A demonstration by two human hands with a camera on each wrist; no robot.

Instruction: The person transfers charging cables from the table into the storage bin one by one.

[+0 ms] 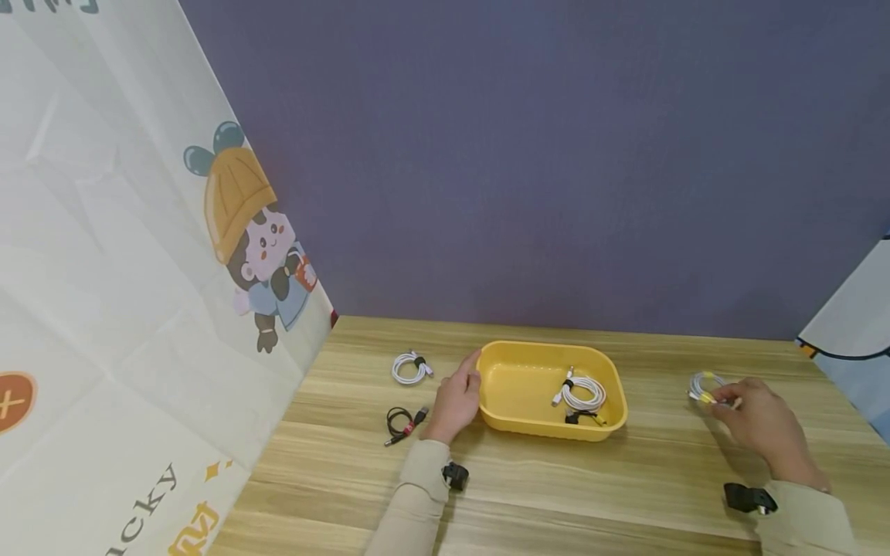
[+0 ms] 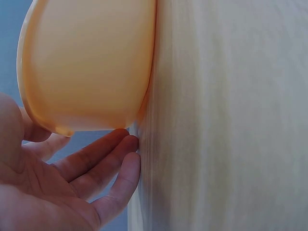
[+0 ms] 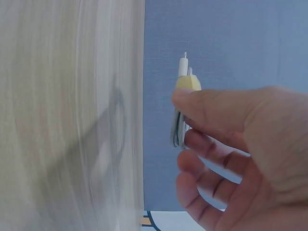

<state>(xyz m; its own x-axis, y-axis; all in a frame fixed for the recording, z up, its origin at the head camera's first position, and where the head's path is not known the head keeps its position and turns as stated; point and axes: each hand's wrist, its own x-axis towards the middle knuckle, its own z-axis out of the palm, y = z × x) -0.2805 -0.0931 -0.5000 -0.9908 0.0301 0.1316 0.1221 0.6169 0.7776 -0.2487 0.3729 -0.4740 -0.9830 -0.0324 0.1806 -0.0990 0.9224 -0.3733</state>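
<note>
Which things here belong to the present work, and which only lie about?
Seemingly in use:
yellow plastic basket, left hand touching it
coiled grey, yellow-tied cable, in the right hand
inside the basket: coiled white cable, small black cable

Seemingly lying about:
coiled white, black-tied cable outside the basket
coiled black, red-tied cable

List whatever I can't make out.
Gray cable: right wrist view, partly covered by the right hand.
Red tag on the black cable: head view, any print too small.
Black piece in the yellow basket: head view, too small to identify.
Word ending "ucky" on the poster: head view, start cut off by bottom edge.
</note>
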